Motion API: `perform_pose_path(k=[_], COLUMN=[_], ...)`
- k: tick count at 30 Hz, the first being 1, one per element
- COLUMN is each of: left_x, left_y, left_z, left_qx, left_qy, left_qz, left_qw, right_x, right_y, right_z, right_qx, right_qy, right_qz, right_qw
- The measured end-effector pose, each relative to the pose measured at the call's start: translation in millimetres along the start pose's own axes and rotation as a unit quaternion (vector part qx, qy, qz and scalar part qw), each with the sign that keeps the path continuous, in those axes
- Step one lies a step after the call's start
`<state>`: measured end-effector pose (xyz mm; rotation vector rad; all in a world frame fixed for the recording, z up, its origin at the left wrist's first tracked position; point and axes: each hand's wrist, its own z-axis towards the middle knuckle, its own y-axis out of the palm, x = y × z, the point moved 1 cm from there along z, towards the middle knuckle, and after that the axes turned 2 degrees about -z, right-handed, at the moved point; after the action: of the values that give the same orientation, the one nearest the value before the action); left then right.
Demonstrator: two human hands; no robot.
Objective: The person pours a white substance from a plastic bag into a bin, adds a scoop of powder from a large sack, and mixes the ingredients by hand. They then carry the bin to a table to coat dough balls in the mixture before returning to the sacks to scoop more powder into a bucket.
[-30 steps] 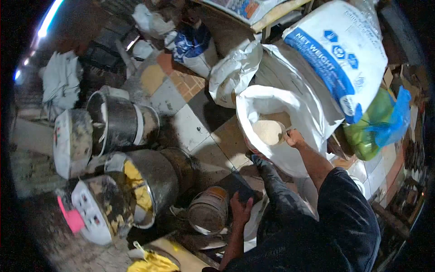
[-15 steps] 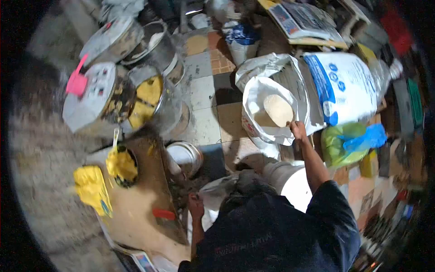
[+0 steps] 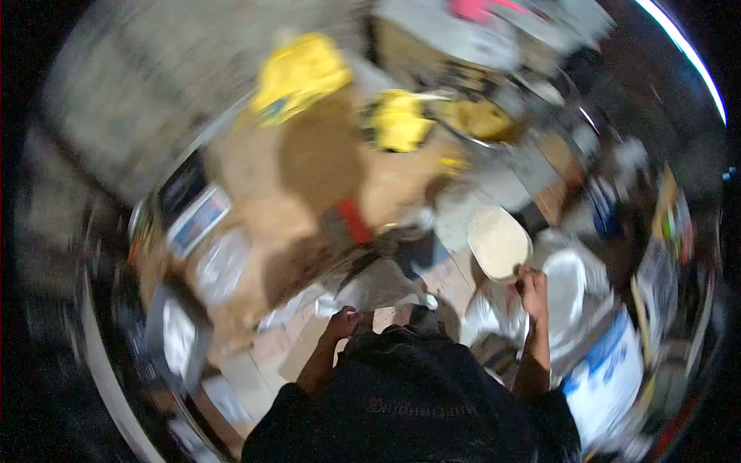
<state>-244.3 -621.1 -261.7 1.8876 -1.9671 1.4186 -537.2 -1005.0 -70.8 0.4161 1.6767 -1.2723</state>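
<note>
My right hand (image 3: 531, 292) is closed on the near edge of a scoop (image 3: 499, 244) heaped with pale, grainy powder. The scoop is held in the air, left of the open white sack (image 3: 567, 282). My left hand (image 3: 340, 322) is curled shut at the near edge of a white bag (image 3: 374, 292), which lies in front of my body. Blur softens the contact there, but the fingers appear to grip the bag's edge.
A brown tabletop (image 3: 255, 177) on the left carries a yellow-smeared container (image 3: 398, 121), a yellow-covered piece (image 3: 301, 77) and a red-handled tool (image 3: 355, 221). A tub with yellow contents (image 3: 477, 119) stands beyond. A blue-and-white sack (image 3: 606, 378) lies at right.
My right hand has lifted the filled scoop out of the open sack and brought it leftward. My view has swung left toward the tabletop. My left hand stays by the white bag.
</note>
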Motion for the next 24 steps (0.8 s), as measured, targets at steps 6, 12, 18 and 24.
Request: perform_pose_path(k=[6, 12, 18, 24], left_x=[-148, -301, -400, -353], left_y=[-32, 36, 159, 262], left_z=[-115, -245, -292, -277], left_qx=[0.078, 0.378, 0.506, 0.608], left_qy=[-0.198, -0.387, -0.437, -0.376], left_qz=[-0.140, -0.309, -0.389, -0.536], left_qw=[0.967, 0.782, 0.633, 0.450], right_x=[-153, -354, -450, -529], right_y=[179, 368, 559, 681], right_z=[18, -71, -159, -271], right_qx=[-0.246, -0.523, -0.644, -0.530], right_qy=[-0.128, -0.132, -0.320, -0.567], right_qz=[0.049, 0.044, -0.007, -0.125], right_qw=[0.959, 0.841, 0.695, 0.618])
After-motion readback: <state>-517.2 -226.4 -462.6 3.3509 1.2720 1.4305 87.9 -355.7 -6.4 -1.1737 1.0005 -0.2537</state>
